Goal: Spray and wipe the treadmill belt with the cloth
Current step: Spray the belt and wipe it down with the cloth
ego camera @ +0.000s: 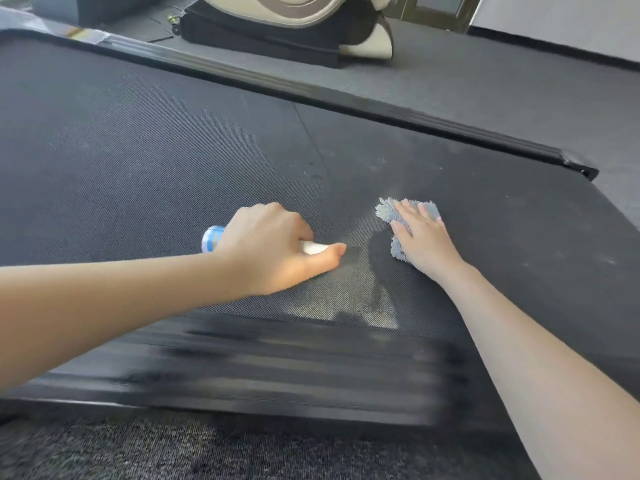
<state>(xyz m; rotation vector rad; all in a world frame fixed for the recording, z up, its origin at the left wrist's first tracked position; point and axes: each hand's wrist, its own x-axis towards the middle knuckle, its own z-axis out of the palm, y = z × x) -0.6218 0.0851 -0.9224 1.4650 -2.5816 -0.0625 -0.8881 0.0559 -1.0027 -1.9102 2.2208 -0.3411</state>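
The black textured treadmill belt [156, 150] fills most of the head view. My left hand [273, 247] is closed around a spray bottle [212, 239] lying sideways over the belt, its blue-and-white body showing to the left of my fist and its white top by my thumb. To the right, my right hand [420, 233] lies flat, fingers spread, pressing a grey-blue fluffy cloth [389, 211] onto the belt. A paler damp-looking patch [367, 296] sits between and below the two hands.
A black side rail [311, 95] runs along the belt's far edge, ending at a cap at the right. Beyond it stands a beige-and-black machine [294, 26] on grey floor. The near rail [242, 368] is blurred, with dark carpet below it.
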